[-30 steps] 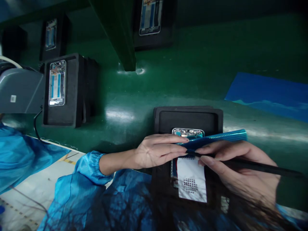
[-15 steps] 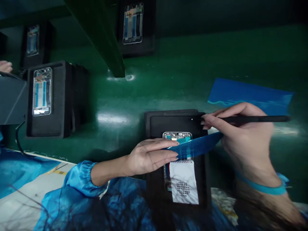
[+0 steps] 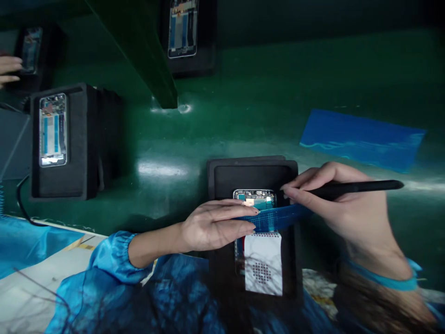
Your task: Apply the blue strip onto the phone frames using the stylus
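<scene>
A phone [image 3: 262, 192] with its inside laid bare lies in a black tray [image 3: 250, 174] in front of me. My left hand [image 3: 212, 226] reaches over it from the left, fingers straight and closed on the left part of a blue film strip [image 3: 274, 219]. The strip stretches rightward across the phone. A white slip with punched holes [image 3: 263, 262] covers the phone's lower part. In my right hand [image 3: 337, 199] is a slim black pen-like tool [image 3: 365, 186], pinched near its front end; its tip, by the phone's upper right corner, is hard to make out.
A blue film sheet [image 3: 365, 138] lies on the green table at the right. Other opened phones rest in black trays at left [image 3: 53, 130] and top [image 3: 183, 28]. A green post [image 3: 139, 55] slants from above. A co-worker's hand [image 3: 9, 69] shows at far left.
My right hand has come slightly left and down with the black tool, and the blue strip's right end has sunk. A co-worker's hand has moved onto the far-left phone. The view has shifted a little.
</scene>
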{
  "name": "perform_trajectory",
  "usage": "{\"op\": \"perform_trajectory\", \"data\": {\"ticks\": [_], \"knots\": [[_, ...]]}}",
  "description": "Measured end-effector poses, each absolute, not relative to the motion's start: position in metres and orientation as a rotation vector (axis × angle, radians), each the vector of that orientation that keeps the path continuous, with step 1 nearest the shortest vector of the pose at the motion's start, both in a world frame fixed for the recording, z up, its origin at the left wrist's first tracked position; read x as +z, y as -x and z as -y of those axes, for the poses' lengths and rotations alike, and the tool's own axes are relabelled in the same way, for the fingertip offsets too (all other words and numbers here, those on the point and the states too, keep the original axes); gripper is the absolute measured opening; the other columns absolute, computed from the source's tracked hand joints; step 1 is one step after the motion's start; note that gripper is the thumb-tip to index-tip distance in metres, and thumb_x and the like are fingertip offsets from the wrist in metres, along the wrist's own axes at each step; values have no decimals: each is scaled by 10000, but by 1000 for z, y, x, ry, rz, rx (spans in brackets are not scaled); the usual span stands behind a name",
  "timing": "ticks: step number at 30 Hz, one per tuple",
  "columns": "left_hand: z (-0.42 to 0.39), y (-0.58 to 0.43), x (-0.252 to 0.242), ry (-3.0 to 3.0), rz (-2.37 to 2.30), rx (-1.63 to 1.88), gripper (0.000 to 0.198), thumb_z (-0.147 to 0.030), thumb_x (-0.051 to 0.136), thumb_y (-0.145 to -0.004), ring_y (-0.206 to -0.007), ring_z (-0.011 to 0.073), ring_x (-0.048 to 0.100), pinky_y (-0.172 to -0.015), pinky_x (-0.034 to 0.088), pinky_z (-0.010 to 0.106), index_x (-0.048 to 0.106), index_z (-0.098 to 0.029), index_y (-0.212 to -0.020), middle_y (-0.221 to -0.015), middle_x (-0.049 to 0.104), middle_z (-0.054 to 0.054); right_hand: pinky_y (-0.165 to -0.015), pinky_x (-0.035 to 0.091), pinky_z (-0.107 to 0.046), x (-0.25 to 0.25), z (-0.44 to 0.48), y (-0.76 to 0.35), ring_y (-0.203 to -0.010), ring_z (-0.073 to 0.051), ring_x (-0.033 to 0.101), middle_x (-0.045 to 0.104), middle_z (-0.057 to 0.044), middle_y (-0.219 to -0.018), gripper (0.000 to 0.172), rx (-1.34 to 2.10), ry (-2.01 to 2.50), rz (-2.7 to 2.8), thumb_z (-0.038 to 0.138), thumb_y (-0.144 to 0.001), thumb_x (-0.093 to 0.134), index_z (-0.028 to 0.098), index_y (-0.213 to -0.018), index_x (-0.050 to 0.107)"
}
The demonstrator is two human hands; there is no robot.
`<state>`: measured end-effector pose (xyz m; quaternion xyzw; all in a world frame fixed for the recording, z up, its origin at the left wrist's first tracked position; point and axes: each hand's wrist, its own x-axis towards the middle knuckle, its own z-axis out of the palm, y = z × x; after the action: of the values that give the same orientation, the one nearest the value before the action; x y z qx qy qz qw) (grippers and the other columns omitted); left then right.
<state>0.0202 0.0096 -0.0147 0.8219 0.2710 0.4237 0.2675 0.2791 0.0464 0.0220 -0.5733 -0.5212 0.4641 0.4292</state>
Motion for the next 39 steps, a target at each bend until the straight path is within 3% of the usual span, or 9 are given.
{"op": "perform_trajectory", "data": {"ticks": [22,32,39], "knots": [[-9,-18,-13,-2242,-713,1113,125,-214,710,-1066,-1167,140,861,-1186,682,257,826,-173,-1049,-1187,899,55,-633,626,-265,23,-44,-279,-703,-180,793,822,3,-753,240,1089,1457,1518,186,-799,873,270,-683,680],[-12,-19,-13,-2241,-681,1172,98,-177,736,-1040,-1124,146,870,-1165,693,270,822,-131,-1034,-1166,901,93,-649,616,-223,21,-44,-281,-706,-143,787,825,28,-762,243,1113,1404,1507,184,-785,883,267,-688,677],[-12,-18,-14,-2246,-663,1186,88,-158,734,-1034,-1120,163,873,-1134,716,284,816,-130,-1039,-1167,898,112,-614,637,-303,17,-43,-280,-689,-210,795,821,-24,-745,295,1109,1470,1441,296,-769,952,259,-672,676]]}}
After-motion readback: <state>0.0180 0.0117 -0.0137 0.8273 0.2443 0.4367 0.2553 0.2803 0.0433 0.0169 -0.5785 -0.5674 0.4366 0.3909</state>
